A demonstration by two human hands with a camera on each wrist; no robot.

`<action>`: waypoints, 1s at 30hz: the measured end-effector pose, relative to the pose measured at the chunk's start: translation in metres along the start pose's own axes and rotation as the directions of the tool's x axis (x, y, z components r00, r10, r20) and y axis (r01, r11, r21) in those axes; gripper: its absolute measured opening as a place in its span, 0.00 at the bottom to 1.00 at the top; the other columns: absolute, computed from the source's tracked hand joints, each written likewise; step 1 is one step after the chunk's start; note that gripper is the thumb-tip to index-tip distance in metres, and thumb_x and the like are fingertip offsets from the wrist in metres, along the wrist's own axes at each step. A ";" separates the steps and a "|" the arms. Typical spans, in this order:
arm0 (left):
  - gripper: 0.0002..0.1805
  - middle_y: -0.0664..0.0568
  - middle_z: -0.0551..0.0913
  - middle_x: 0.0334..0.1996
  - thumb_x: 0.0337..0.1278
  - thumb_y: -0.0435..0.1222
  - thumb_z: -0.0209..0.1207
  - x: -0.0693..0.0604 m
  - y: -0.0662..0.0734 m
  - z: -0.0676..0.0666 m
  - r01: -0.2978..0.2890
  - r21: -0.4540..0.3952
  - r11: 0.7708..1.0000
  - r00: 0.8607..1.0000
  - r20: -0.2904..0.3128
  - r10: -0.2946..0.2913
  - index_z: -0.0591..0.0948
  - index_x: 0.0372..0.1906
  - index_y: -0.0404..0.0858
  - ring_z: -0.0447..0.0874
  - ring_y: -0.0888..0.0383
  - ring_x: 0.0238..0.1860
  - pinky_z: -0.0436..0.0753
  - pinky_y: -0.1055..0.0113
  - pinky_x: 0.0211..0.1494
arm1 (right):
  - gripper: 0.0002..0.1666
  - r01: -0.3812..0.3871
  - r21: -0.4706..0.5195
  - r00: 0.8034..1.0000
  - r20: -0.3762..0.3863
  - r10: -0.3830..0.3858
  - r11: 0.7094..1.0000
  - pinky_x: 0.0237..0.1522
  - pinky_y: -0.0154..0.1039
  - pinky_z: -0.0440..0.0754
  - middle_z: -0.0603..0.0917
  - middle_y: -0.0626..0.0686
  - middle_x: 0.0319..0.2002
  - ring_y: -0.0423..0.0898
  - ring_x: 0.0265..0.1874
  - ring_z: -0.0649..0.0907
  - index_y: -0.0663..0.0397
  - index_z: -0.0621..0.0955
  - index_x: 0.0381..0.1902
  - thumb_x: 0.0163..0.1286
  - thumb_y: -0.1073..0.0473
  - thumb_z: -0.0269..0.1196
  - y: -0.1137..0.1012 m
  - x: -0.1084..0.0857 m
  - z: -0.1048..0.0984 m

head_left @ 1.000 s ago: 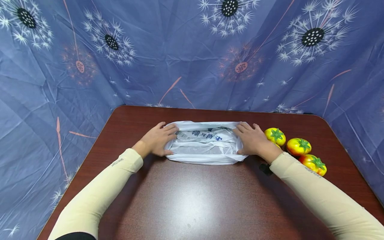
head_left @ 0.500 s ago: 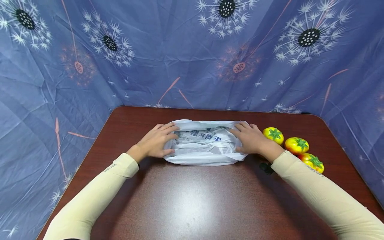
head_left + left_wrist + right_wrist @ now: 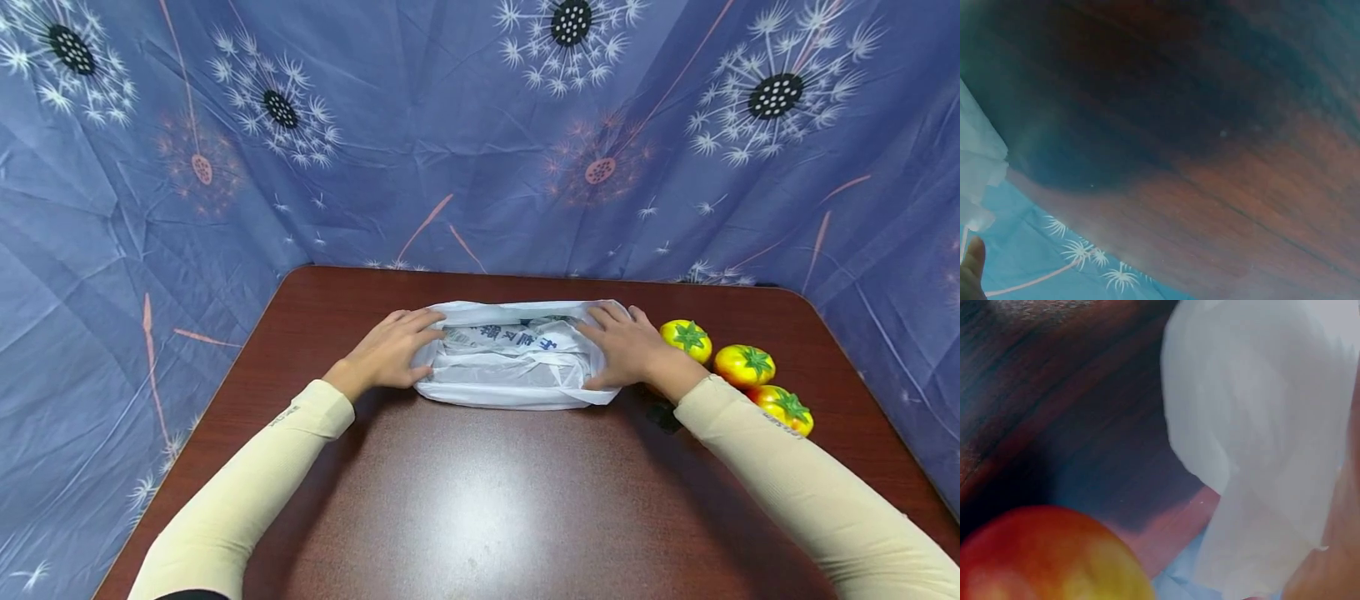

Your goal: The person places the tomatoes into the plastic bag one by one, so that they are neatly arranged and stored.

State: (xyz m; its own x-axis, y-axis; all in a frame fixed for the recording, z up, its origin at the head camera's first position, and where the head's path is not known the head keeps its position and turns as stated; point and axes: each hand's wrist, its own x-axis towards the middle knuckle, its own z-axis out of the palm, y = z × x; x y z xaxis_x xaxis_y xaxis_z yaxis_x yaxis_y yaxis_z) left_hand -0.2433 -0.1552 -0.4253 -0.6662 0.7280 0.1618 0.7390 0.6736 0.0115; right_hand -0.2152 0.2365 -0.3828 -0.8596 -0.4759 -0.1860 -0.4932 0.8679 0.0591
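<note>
Curtain (image 3: 465,125), blue, dandelion-printed, behind and to the sides; table (image 3: 480,492), dark red-brown, glossy. Left hand (image 3: 393,348): fingers (image 3: 426,319) spread, slightly bent, on the left end of the bag (image 3: 502,397). Right hand (image 3: 628,346): fingers likewise spread at the right end, tips over the mouth. Whether any finger pinches the film, cannot tell. Bag: white, thin, low on the table between both hands, mouth upward. Risk, as judged: limp walls may fold inward and close the mouth if either hand lifts away; a hard outward pull may tear the film. Container: the bag, sole example; within, crumpled folds and blue print, no separate item discernible. Sleeves (image 3: 240,492): cream, one per arm. Tomatoes (image 3: 745,367): at least three, red-yellow, green-topped, loose beside the right wrist, outside the bag. Dark item (image 3: 663,417): by that wrist, unidentified.
</note>
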 end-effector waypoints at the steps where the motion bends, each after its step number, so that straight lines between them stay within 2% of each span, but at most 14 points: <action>1: 0.33 0.49 0.71 0.71 0.48 0.51 0.67 0.000 0.000 0.000 0.002 0.016 1.000 1.000 0.015 -0.002 0.79 0.61 0.43 0.66 0.49 0.74 0.69 0.48 0.71 | 0.59 -0.001 -0.002 1.000 0.008 0.001 1.000 0.71 0.71 0.54 0.58 0.63 0.77 0.64 0.76 0.56 0.51 0.65 0.75 0.51 0.30 0.70 0.000 0.000 -0.001; 8: 0.36 0.48 0.72 0.70 0.46 0.55 0.66 0.004 -0.002 -0.004 0.016 0.141 0.990 0.997 0.071 -0.026 0.78 0.62 0.43 0.68 0.50 0.73 0.68 0.46 0.70 | 0.62 -0.031 -0.023 0.994 0.103 0.033 0.999 0.72 0.71 0.51 0.54 0.64 0.78 0.64 0.78 0.54 0.53 0.62 0.76 0.50 0.31 0.72 -0.008 0.003 -0.011; 12: 0.36 0.48 0.72 0.71 0.46 0.55 0.65 0.006 -0.003 -0.007 0.041 0.181 0.983 0.994 0.087 -0.058 0.78 0.62 0.43 0.67 0.51 0.73 0.68 0.46 0.70 | 0.61 -0.041 -0.021 0.993 0.114 0.043 0.999 0.74 0.70 0.49 0.53 0.64 0.79 0.64 0.78 0.52 0.52 0.62 0.76 0.51 0.33 0.72 -0.010 0.005 -0.012; 16: 0.34 0.47 0.72 0.70 0.47 0.52 0.66 0.008 -0.003 -0.008 0.048 0.147 0.988 0.995 0.079 -0.060 0.78 0.61 0.43 0.68 0.48 0.73 0.69 0.47 0.70 | 0.57 -0.013 -0.014 0.998 0.067 0.014 1.000 0.74 0.69 0.50 0.55 0.64 0.78 0.65 0.78 0.51 0.51 0.65 0.75 0.52 0.36 0.73 -0.008 0.007 -0.009; 21: 0.32 0.48 0.73 0.69 0.50 0.50 0.65 0.007 -0.003 -0.010 0.011 0.089 0.996 0.999 0.033 -0.014 0.79 0.61 0.43 0.67 0.46 0.73 0.68 0.48 0.71 | 0.49 0.039 -0.006 0.998 -0.049 -0.039 0.999 0.69 0.69 0.61 0.63 0.65 0.74 0.67 0.76 0.56 0.53 0.72 0.69 0.52 0.43 0.75 -0.004 0.006 -0.005; 24: 0.32 0.48 0.72 0.70 0.51 0.52 0.64 0.004 -0.004 -0.010 0.008 0.064 0.998 1.000 0.023 -0.009 0.79 0.62 0.44 0.64 0.46 0.74 0.66 0.47 0.72 | 0.45 0.062 0.011 0.993 -0.102 -0.060 0.998 0.66 0.69 0.65 0.66 0.66 0.72 0.67 0.75 0.58 0.54 0.74 0.67 0.54 0.46 0.74 -0.003 0.004 -0.005; 30: 0.34 0.48 0.71 0.71 0.53 0.58 0.60 -0.004 -0.008 -0.008 0.030 0.033 0.999 0.999 0.027 -0.031 0.79 0.62 0.43 0.62 0.47 0.75 0.65 0.47 0.73 | 0.41 0.052 0.061 0.991 -0.125 -0.044 0.997 0.66 0.70 0.63 0.66 0.65 0.73 0.67 0.75 0.57 0.53 0.74 0.68 0.59 0.48 0.71 -0.003 -0.003 -0.016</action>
State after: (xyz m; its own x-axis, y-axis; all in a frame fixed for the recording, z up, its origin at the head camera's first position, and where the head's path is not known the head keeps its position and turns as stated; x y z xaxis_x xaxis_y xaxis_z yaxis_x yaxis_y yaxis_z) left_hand -0.2457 -0.1649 -0.4177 -0.6914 0.7099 0.1342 0.7147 0.6993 -0.0167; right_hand -0.2138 0.2330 -0.3669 -0.8472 -0.5273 -0.0643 -0.5278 0.8493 -0.0102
